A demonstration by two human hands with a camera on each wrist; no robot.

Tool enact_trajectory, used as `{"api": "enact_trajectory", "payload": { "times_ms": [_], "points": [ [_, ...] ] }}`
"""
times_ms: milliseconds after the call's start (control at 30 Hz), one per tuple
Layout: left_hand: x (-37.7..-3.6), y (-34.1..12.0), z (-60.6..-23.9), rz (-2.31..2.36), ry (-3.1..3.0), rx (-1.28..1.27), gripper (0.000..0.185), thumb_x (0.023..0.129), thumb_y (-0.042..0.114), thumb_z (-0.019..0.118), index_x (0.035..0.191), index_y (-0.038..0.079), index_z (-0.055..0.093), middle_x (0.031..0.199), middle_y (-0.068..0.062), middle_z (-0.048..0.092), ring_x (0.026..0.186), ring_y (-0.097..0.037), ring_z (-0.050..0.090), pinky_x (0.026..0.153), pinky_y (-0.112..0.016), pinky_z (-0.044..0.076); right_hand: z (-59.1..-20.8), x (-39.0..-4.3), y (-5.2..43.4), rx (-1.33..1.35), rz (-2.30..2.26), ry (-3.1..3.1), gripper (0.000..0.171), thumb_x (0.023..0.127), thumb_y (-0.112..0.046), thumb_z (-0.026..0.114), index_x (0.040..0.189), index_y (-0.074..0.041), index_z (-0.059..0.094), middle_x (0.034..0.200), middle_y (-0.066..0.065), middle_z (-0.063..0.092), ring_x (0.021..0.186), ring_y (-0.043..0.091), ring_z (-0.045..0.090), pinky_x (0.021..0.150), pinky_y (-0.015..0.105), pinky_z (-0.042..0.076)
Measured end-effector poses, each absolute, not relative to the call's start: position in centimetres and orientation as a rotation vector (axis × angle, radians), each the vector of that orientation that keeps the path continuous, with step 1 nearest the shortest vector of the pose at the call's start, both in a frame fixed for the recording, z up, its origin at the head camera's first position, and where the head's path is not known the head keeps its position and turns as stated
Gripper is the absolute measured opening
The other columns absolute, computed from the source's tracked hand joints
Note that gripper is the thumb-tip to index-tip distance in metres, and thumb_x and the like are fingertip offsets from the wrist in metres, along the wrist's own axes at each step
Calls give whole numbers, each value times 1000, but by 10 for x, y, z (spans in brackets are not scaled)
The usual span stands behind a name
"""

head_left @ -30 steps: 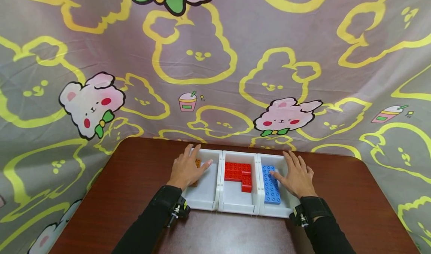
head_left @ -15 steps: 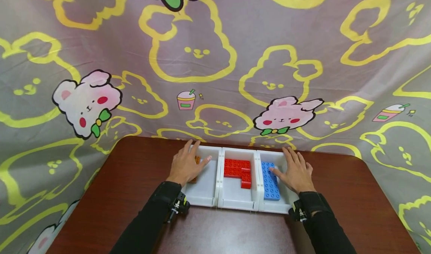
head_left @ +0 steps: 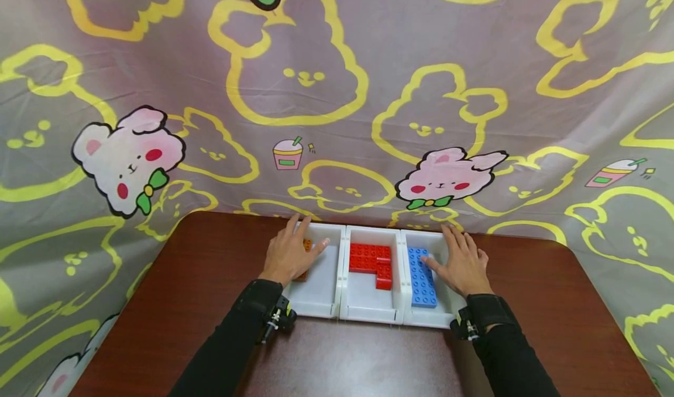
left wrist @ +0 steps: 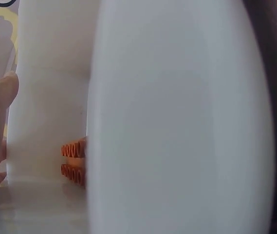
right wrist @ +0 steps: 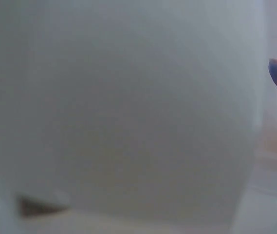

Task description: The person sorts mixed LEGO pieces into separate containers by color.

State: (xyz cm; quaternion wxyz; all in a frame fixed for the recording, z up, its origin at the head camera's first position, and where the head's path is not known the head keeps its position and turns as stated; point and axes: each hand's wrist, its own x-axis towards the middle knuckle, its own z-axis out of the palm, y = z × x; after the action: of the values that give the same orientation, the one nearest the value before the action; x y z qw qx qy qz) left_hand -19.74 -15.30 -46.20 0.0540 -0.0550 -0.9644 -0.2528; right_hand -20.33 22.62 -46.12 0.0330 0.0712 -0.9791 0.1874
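Observation:
Three white bins stand joined in a row. My left hand [head_left: 288,255] rests over the outer wall of the left bin [head_left: 318,297], fingers extended forward and thumb above the inside. Beneath it lie orange-brown toy building bricks [head_left: 306,245], partly hidden; their studs [left wrist: 74,148] show in the left wrist view. Red bricks [head_left: 363,258] lie in the middle bin [head_left: 360,300]. My right hand [head_left: 464,268] lies over the outer wall of the right bin [head_left: 429,317], thumb above a blue studded brick [head_left: 422,286]. Neither hand visibly holds a brick.
The bins stand on a dark brown table [head_left: 210,251], close to its back edge. Behind hangs a cloth [head_left: 337,52] with cartoon rabbits and yellow outlines. A blurred white bin wall [right wrist: 138,117] fills most of the right wrist view.
The row of bins has slid slightly away from me toward the table's back edge, both hands travelling with it. The head view has also shifted a little. The bricks keep their places inside the bins.

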Motion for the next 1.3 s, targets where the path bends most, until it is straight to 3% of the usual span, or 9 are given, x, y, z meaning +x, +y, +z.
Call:
{"api": "enact_trajectory", "payload": {
  "times_ms": [600,1300],
  "points": [
    [-184,-152,-458,-792,-2976,-124,83,91,65,51,155,18,27,159,-12,17,133,-42,37,105,-62,28,-464,-190,226,215,586,-3002,93,84,-54,66,154,-8,25,155,24,22,138,52,15,100,74,14],
    [-191,-151,-457,-788,-2970,-107,81,91,63,52,155,18,29,158,-13,19,133,-41,37,105,-62,27,-462,-199,226,212,568,-3011,94,85,-53,65,153,-5,23,154,26,23,137,52,17,100,74,14]
  ]
}}
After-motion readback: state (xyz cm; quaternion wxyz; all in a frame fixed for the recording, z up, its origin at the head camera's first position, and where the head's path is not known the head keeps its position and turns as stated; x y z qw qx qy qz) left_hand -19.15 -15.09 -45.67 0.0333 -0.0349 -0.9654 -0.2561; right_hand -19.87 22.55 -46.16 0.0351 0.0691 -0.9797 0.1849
